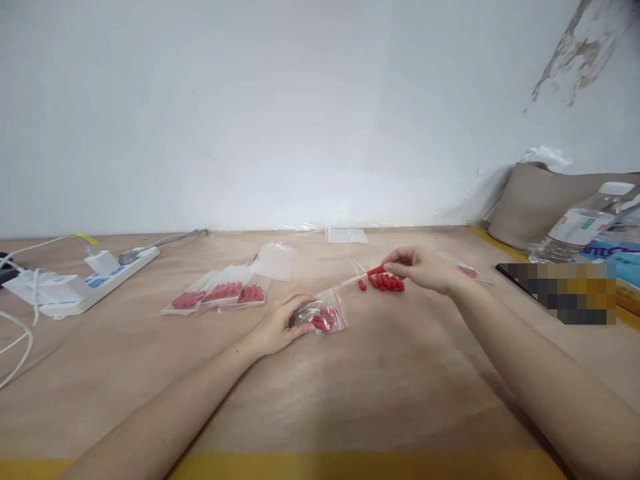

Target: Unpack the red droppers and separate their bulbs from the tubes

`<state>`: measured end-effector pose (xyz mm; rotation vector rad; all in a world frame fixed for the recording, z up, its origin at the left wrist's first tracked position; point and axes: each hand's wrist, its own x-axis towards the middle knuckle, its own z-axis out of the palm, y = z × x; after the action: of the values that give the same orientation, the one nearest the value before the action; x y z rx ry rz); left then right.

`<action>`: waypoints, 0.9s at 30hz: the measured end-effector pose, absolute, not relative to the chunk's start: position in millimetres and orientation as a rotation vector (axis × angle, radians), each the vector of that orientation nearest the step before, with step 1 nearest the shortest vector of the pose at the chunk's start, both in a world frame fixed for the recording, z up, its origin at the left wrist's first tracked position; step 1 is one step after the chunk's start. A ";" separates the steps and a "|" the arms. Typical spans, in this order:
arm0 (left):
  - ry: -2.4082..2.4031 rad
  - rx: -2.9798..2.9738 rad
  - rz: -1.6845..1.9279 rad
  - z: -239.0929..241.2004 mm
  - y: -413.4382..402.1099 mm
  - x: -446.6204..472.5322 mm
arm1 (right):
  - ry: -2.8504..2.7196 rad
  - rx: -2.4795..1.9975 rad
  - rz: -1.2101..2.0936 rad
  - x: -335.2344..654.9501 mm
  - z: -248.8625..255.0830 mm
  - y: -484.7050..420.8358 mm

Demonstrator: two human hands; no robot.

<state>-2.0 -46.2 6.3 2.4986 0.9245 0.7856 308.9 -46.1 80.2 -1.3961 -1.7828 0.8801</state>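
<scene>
My left hand (281,323) grips the left end of a clear zip bag (339,319) low on the table, thumb in front and fingers behind. Several red pieces (324,323) show inside the bag. My right hand (413,265) pinches a red-ended piece with a thin pale stalk (376,270); the stalk points left toward the bag's open-looking edge. Just below that hand lies a pile of similar red pieces (393,283), some with pale stalks pointing away. One red piece (363,285) sits slightly apart at the pile's left.
Filled zip bags (225,291) overlap to the left, beside empty bags (276,260). Another flat bag (346,235) lies near the wall. A power strip (100,283) with cables is far left. At right are a bag with red contents (467,271), a blurred-out object (565,290) and a water bottle (575,227).
</scene>
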 end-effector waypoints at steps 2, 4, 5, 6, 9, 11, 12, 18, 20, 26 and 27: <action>0.934 2.495 0.797 4.8 -45.2 -2.0 | -1.739 -1.473 0.675 319.0 86.6 -44.9; 0.948 2.490 0.809 3.6 -44.5 -2.0 | -1.705 -1.542 0.463 322.7 86.1 -41.3; 0.956 2.490 0.813 3.3 -44.3 -2.0 | -1.694 -1.566 0.352 322.0 83.0 -38.4; 0.964 2.490 0.817 3.2 -44.3 -2.0 | -1.694 -1.582 0.237 320.0 78.3 -35.1; 0.973 2.493 0.816 3.7 -44.5 -2.0 | -1.774 -1.583 -0.112 308.9 57.2 -24.7; 0.972 2.497 0.810 4.2 -44.6 -2.0 | -1.877 -1.580 -0.280 301.1 42.0 -20.3; 0.974 2.497 0.803 4.4 -44.6 -2.0 | -1.937 -1.587 -0.338 297.9 35.3 -19.4; 0.977 2.490 0.798 3.6 -43.9 -2.4 | -2.170 -1.625 -0.486 289.5 17.8 -23.7; 0.973 2.490 0.802 3.3 -43.9 -2.3 | -2.183 -1.625 -0.456 288.5 18.3 -24.8; 0.965 2.493 0.796 5.1 -45.1 -1.8 | -2.051 -1.526 -0.393 292.3 22.4 -21.8; 0.964 2.492 0.795 5.4 -45.2 -1.7 | -2.018 -1.497 -0.395 293.2 21.6 -20.9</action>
<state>-1.7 -45.2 5.4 2.4919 0.9641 0.7949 293.2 -20.9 21.6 -1.4969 -2.0178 -0.3947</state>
